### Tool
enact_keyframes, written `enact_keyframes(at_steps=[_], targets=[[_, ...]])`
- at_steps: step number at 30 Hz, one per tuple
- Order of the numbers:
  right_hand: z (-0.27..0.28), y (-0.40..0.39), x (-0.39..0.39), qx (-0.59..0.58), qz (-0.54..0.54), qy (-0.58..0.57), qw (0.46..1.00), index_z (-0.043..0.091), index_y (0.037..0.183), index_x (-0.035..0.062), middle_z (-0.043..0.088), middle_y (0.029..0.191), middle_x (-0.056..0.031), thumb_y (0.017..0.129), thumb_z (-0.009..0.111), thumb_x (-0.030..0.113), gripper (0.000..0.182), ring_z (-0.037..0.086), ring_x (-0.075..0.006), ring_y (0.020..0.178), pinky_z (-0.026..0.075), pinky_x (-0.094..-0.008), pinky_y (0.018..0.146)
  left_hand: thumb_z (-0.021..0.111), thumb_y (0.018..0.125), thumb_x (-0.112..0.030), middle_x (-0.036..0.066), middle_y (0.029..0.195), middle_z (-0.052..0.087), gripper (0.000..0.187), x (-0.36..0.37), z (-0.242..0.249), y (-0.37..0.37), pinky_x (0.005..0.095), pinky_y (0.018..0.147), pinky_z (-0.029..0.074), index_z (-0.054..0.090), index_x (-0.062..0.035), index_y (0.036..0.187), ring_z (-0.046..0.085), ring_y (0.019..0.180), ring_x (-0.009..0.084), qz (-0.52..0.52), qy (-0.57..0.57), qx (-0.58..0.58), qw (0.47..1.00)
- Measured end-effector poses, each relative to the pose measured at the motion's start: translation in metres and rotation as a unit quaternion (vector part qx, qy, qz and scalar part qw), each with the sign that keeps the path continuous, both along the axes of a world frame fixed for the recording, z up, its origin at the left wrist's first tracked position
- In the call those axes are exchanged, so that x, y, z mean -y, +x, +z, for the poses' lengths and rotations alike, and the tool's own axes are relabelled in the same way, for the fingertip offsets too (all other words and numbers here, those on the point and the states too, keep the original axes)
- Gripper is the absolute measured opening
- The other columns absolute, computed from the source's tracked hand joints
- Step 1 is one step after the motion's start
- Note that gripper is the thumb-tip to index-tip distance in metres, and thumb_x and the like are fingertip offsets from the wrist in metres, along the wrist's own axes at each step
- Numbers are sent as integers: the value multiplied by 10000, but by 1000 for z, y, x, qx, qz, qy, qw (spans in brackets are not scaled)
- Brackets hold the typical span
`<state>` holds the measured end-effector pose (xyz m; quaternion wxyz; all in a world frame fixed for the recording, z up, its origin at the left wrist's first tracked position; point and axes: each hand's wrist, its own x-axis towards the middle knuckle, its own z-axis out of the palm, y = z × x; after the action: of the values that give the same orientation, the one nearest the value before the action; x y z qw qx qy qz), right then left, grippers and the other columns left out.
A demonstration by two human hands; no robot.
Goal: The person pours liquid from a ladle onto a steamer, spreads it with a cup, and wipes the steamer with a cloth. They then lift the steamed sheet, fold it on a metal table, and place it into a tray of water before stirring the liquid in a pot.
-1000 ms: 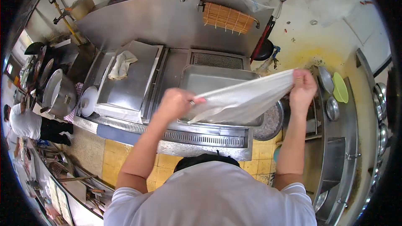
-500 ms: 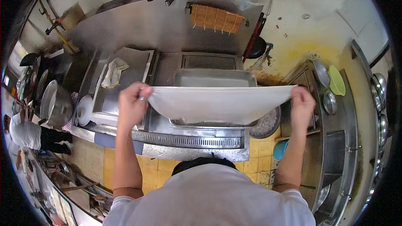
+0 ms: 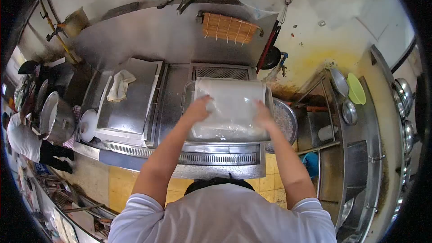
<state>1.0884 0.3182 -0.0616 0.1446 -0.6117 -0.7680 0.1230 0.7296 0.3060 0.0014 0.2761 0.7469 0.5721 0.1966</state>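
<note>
A pale, glossy sheet (image 3: 231,119) lies over the rectangular metal tray (image 3: 188,96) on the steel counter. My left hand (image 3: 198,109) rests at the sheet's left part, its fingers apart. On the right part of the sheet is my right hand (image 3: 263,114), slightly blurred, with its fingers spread. Neither hand grips the sheet's edge. Behind the tray is a perforated metal grate (image 3: 221,73).
Left of the tray, a crumpled cloth (image 3: 120,85) lies on a flat metal cover (image 3: 128,116). A round basin (image 3: 283,119) stands right of the counter. Farther right, a green bowl (image 3: 356,88) sits on a shelf. A person (image 3: 24,138) stands at the far left.
The sheet, held stretched by its two corners before, now lies down on the tray. Both hands have let go of the corners and moved inward onto it.
</note>
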Motion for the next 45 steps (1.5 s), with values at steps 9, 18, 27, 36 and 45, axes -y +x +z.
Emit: enact_keyframes(at_steps=[9,18,27,36,45], targets=[[-4,1,75,168,-144,-109,969,708,1063,26,676,1131,-231,788,647,91,289,682,-396,1027,554,-478,938,605,845,-147,122,1097,696,250,66,-99,-37,470,926,500,732,-86,1052,650,1052,347,-45,100,-153,982],[-5,-60,127,64,13,-117,991,687,1059,-34,649,1170,-261,862,680,265,359,641,-435,1005,523,-518,890,676,814,-104,176,1072,686,215,125,-105,-21,509,965,494,716,-45,1016,639,1068,375,97,222,36,970],[-19,-134,158,-126,220,29,967,634,1135,44,637,1150,-203,853,721,238,354,578,-401,1125,462,-466,991,764,839,-260,198,1500,492,480,226,-83,29,623,1159,306,637,-92,1270,427,1405,410,182,108,-87,973],[-14,-173,192,-307,357,20,882,708,959,9,656,924,-161,846,726,100,146,638,-348,861,517,-417,811,795,832,-275,241,1444,530,458,340,-75,20,500,1132,400,692,-77,1232,492,1325,429,402,91,-15,911],[2,-257,251,-224,440,-158,855,686,1128,-23,686,1049,-157,840,736,75,308,685,-233,900,577,-336,750,784,857,-250,252,1412,552,214,474,-75,-30,474,1117,422,705,-65,934,508,1315,430,575,45,118,809]])
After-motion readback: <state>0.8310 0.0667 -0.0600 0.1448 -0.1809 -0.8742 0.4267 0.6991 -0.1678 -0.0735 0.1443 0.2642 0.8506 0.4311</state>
